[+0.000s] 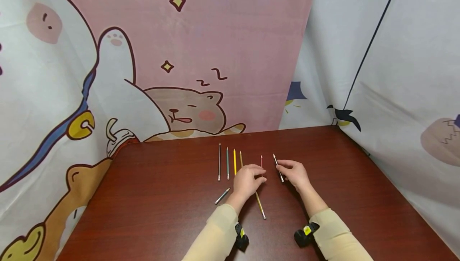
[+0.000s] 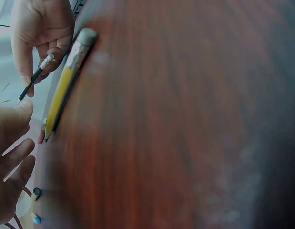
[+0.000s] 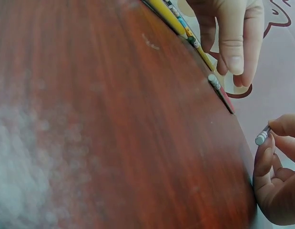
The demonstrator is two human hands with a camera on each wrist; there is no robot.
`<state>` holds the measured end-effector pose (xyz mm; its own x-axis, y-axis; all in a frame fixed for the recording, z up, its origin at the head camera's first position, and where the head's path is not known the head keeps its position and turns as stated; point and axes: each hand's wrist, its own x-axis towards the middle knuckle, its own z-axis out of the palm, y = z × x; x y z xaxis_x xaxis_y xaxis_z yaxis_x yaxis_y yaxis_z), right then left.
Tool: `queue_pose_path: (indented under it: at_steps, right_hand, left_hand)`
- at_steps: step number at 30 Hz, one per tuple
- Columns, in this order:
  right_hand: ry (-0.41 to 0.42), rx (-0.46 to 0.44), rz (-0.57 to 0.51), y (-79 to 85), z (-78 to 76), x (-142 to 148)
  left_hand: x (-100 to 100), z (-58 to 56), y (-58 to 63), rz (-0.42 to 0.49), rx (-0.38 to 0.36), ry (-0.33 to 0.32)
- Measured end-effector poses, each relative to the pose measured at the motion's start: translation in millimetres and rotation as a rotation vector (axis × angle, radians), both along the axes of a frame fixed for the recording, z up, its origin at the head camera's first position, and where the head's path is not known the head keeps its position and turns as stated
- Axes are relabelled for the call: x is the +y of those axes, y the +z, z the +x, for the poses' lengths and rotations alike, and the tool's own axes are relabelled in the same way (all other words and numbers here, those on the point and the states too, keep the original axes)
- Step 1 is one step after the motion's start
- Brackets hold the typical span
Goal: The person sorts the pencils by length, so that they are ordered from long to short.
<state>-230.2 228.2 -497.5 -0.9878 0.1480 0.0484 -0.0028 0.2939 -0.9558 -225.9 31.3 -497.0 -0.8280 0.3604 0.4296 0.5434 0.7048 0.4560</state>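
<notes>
Probably for balance, the right hand pinches a dark pencil near its middle, tip pointing away, right of the red pencil; the left hand, its grip relaxed, holds nothing.

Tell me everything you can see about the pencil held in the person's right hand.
The pencil is slim and straight, with a dark, nearly black body, a shiny, metal-looking band and a pale eraser. Its other end tapers to a pale point. The right hand pinches it between thumb and fingers. In the head view its tip points away from the person and slightly left, its eraser end toward them. Whether it touches the tabletop is unclear.
</notes>
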Motion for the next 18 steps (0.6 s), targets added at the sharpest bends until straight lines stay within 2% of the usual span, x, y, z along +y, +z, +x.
queue_pose_path:
  at_steps: [7,13,18]
  right_hand:
    - [-0.012,-0.066,0.020,0.5,-1.6,-0.9]
    - [-0.019,-0.075,0.012,2.5,-0.7,-1.2]
    - [-0.011,-0.075,0.005,2.5,-0.5,-0.9]
  left_hand:
    - [-2.7,-1.9,-1.2,-0.153,0.077,-0.071]
    - [-5.0,-6.3,-4.4,-0.318,0.155,-0.134]
    - [-6.5,-6.9,-5.7,-0.358,0.198,-0.149]
